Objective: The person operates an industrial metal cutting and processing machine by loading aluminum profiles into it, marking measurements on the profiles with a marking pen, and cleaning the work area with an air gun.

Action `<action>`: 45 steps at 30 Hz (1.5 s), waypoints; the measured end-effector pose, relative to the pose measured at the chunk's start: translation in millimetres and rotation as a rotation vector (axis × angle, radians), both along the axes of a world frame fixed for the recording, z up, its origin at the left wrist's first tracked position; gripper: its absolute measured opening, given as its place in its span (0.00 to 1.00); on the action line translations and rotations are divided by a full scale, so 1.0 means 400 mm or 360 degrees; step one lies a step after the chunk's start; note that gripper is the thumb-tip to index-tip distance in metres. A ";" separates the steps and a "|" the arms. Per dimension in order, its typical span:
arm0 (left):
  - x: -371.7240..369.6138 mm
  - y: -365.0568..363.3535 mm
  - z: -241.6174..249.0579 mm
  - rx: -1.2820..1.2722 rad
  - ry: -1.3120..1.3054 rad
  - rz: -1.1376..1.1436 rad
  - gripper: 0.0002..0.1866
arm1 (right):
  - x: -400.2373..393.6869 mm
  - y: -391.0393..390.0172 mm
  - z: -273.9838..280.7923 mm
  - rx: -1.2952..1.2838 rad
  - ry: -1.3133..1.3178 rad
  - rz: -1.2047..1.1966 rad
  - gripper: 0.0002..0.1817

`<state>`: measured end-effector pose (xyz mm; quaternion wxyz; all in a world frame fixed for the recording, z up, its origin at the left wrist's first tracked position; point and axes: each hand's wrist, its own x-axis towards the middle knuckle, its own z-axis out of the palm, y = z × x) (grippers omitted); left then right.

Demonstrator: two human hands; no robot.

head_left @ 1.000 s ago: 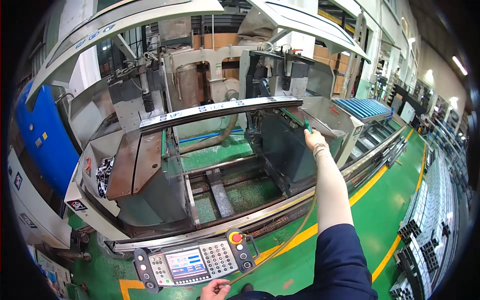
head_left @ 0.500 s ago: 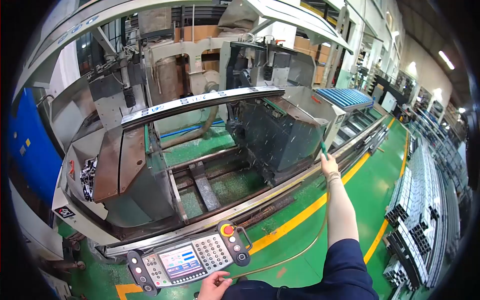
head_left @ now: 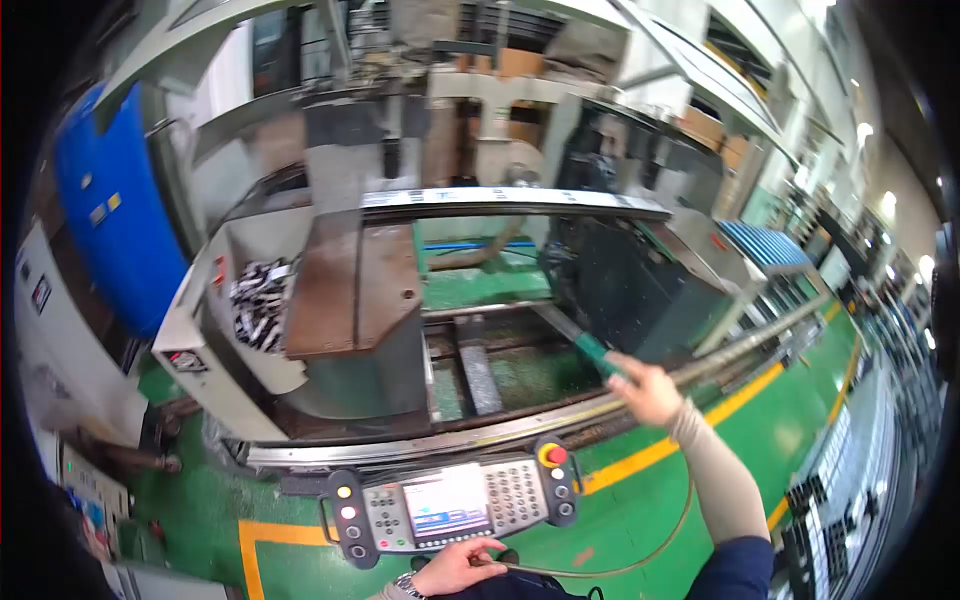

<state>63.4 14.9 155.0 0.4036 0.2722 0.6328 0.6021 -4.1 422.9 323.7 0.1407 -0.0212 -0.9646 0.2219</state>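
Note:
My right hand (head_left: 648, 392) is closed around the green handle of an air gun (head_left: 592, 348), which points up and left toward the machine bed. A thin hose runs from that side down past my body. My left hand (head_left: 460, 568) is at the lower edge of the control panel (head_left: 445, 505), fingers curled near the hose; whether it grips the hose is unclear. Across the two machine heads lies a long profile (head_left: 520, 198) with a white labelled face.
Metal offcuts (head_left: 262, 305) fill a bin at the left, beside a brown machine plate (head_left: 335, 290). A blue tank (head_left: 120, 215) stands further left. Stacked metal profiles (head_left: 850, 480) lie at the right, past the yellow floor line (head_left: 690, 425).
The view has turned left, so the machine appears further right. My right hand has come lower and closer to the machine bed. My left hand shows more, with a wristwatch.

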 end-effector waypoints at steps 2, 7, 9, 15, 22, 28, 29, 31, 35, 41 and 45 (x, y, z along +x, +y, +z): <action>-0.013 -0.040 -0.017 0.0042 -0.0038 -0.0015 0.21 | -0.040 -0.221 0.081 0.0027 -0.0114 0.0228 0.28; -0.026 -0.142 0.092 0.0087 0.0041 0.0207 0.18 | -0.149 -0.331 0.098 -0.0047 -0.0343 0.0143 0.28; -0.020 -0.168 0.049 0.0026 -0.0047 0.0318 0.19 | -0.239 -0.243 0.025 0.0204 0.0130 -0.0090 0.28; -0.015 -0.196 0.015 0.0149 -0.0275 0.0608 0.16 | -0.400 0.052 0.121 0.0075 0.0016 -0.1201 0.31; -0.087 -0.050 0.095 0.0382 -0.0378 0.0559 0.15 | -0.530 0.235 0.166 0.0106 0.0037 -0.1159 0.31; -0.152 0.203 0.098 0.0512 -0.0546 0.0583 0.16 | -0.621 0.591 0.112 0.0115 -0.0015 -0.1442 0.30; -0.163 0.248 0.100 0.0502 -0.0553 0.0597 0.16 | -0.634 0.649 0.097 0.0108 -0.0022 -0.1456 0.30; -0.177 0.333 0.099 0.0471 -0.0579 0.0624 0.16 | -0.655 0.760 0.064 0.0075 -0.0006 -0.1441 0.31; -0.210 0.454 0.121 0.0471 -0.0644 0.0519 0.16 | -0.710 0.913 0.026 0.0046 0.0023 -0.1419 0.32; -0.231 0.529 0.123 0.0507 -0.0843 0.0585 0.15 | -0.744 1.057 -0.026 0.0020 0.0029 -0.1479 0.34; -0.228 0.537 0.126 0.0441 -0.0832 0.0610 0.16 | -0.748 1.136 -0.106 -0.0168 0.0180 -0.1391 0.33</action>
